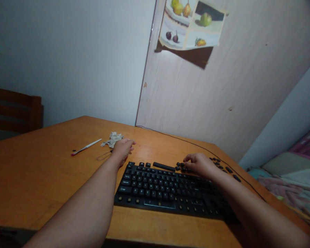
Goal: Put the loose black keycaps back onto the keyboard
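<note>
Lying along the upper edge of the keyboard (150, 184), right of frame centre, loose keycaps (178, 168) sit at and just left of the right hand (199, 164), its fingers bent; whether they pinch one, cannot tell. Keyboard's long axis runs across lower centre, dipping slightly rightward; the left hand (122, 150), fingers loosely spread, is farther from the keycaps, beside crumpled tissue (113, 138) on the desk (54, 186), left of centre.
</note>
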{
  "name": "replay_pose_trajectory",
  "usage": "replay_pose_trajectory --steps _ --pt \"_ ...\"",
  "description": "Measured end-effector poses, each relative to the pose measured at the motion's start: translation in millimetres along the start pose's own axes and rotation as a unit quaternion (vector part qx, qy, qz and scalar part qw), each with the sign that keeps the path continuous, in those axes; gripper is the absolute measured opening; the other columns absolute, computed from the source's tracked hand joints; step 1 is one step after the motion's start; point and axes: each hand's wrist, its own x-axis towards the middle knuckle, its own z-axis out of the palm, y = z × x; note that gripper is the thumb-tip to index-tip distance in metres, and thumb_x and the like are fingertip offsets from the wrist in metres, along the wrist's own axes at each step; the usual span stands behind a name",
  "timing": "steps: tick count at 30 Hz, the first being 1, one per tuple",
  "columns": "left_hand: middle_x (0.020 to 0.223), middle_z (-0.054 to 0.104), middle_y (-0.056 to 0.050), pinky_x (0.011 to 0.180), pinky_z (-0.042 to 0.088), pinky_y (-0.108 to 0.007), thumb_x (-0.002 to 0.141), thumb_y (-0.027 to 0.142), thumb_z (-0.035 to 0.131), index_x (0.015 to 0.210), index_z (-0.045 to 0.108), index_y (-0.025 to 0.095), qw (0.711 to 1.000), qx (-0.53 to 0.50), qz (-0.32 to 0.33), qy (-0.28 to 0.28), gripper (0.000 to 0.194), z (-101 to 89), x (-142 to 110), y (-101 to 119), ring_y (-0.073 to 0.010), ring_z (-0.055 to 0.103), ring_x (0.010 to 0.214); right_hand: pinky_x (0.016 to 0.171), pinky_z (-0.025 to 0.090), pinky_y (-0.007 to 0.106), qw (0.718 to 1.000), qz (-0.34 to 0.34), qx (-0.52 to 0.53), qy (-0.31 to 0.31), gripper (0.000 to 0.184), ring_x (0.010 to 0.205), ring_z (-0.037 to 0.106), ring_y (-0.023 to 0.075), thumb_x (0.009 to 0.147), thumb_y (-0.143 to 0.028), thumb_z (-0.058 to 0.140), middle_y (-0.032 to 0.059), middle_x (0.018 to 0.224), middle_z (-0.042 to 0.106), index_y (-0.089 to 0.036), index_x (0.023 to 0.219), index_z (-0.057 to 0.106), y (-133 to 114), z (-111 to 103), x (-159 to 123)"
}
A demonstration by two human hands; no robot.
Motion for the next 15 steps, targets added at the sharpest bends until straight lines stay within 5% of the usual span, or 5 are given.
replay_pose_trajectory --steps 15 --pt "0.053 0.054 0.002 0.048 0.033 -0.023 0.066 0.038 0.063 0.075 0.068 0.015 1.0 0.015 -0.001 0.002 0.025 -1.1 0.8 -3.5 -0.0119 0.047 0.047 0.062 0.04 0.025 0.997 -0.009 0.029 -0.066 0.023 0.075 0.066 0.0179 0.078 -0.035 0.07 0.0037 0.086 0.077 -0.024 0.096 0.08 -0.6 15.8 34.8"
